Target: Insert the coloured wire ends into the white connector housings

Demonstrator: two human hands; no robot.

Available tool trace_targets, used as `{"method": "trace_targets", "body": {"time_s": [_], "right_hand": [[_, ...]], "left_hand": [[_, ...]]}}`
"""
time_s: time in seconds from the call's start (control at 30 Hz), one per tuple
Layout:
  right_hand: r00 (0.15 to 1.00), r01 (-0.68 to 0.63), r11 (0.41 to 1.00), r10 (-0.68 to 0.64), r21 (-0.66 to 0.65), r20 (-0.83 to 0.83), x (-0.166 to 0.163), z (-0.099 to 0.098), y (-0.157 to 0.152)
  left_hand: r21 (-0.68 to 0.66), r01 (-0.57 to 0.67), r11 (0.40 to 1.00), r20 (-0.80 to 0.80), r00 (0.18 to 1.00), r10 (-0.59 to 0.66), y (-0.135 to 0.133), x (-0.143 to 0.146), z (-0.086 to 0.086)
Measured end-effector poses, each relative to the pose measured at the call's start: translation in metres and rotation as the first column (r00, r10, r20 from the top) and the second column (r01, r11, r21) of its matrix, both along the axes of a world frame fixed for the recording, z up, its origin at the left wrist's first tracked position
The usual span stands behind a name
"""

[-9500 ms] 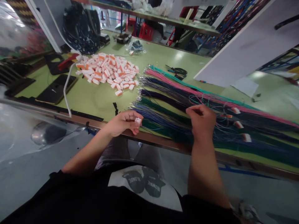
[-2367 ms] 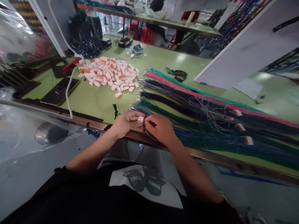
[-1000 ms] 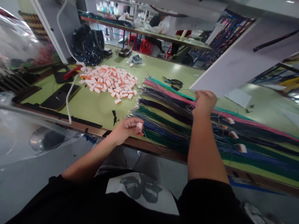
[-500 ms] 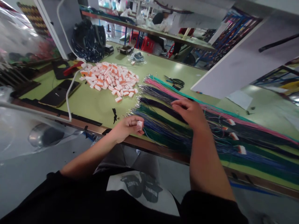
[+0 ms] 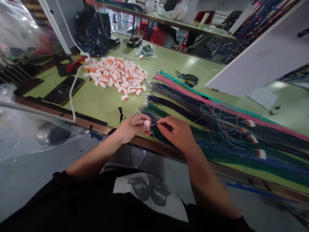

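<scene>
My left hand pinches a small white connector at the near edge of the green table. My right hand is closed in a pinch on a thin wire, its tip held against the connector. Both hands sit over the near ends of the coloured wire bundles, which fan out to the right in pink, teal, purple, green and blue rows. A few wires trail from the connector below my right hand.
A heap of white and orange connectors lies at the table's middle left. Scissors rest beyond the wires. A phone, a white cable and a black bag are at the left. Finished connectors lie among the wires at right.
My right hand has come back from the wire bundles with one wire and now meets the connector in my left hand. The left hand has stayed put.
</scene>
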State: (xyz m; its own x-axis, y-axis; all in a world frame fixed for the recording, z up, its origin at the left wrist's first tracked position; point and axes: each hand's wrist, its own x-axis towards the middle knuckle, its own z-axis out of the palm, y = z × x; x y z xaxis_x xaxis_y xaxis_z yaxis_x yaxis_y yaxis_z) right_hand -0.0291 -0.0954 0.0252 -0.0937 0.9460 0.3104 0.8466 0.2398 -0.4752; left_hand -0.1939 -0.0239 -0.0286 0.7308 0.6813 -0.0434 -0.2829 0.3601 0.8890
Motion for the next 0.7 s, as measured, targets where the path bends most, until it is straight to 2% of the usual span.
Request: {"method": "trace_targets", "body": {"time_s": [0.13, 0.33, 0.7], "right_hand": [[1.000, 0.009, 1.000, -0.009, 0.014, 0.015, -0.002, -0.005, -0.002], [0.993, 0.088, 0.996, -0.090, 0.026, 0.070, -0.010, -0.009, -0.001], [0.959, 0.148, 0.988, -0.132, -0.049, 0.249, -0.012, -0.004, -0.002]], "left_hand": [[0.005, -0.005, 1.000, -0.007, 1.000, 0.005, 0.001, 0.000, 0.000], [-0.003, -0.003, 1.000, 0.006, 1.000, 0.003, 0.000, 0.000, 0.000], [-0.006, -0.019, 1.000, 0.024, 1.000, 0.019, 0.000, 0.001, -0.001]]}}
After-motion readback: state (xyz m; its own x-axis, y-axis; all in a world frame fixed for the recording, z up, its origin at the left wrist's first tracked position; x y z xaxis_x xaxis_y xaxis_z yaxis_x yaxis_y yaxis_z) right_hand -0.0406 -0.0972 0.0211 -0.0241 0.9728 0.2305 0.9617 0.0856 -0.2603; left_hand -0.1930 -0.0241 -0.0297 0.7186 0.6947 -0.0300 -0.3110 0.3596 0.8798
